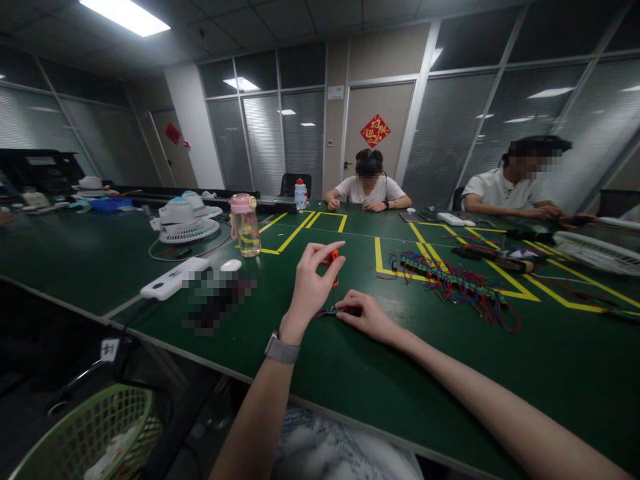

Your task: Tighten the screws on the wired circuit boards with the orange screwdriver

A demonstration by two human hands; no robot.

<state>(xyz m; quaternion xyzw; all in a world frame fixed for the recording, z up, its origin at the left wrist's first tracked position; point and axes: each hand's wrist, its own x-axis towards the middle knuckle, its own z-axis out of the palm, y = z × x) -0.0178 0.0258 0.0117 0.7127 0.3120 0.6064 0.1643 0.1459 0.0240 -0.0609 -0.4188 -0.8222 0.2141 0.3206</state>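
Observation:
My left hand [313, 283], with a grey-banded watch on its wrist, has thumb and forefinger around the orange handle of a screwdriver [335, 283]. The screwdriver stands about upright, its thin dark shaft pointing down at a small green circuit board [331, 311] on the table. Red and blue wires run from the board's left side. Low over the tabletop, my right hand [367, 317] pinches the board's right edge with its fingertips. Where the screwdriver's tip meets the board is too small to make out.
A long row of wired circuit boards [450, 280] lies to the right. On the left are a pink-lidded bottle [246, 227], white fans [187, 223], a white power strip [175, 278] and a blurred dark item. A green basket [90, 427] stands below the table edge. Two people sit opposite.

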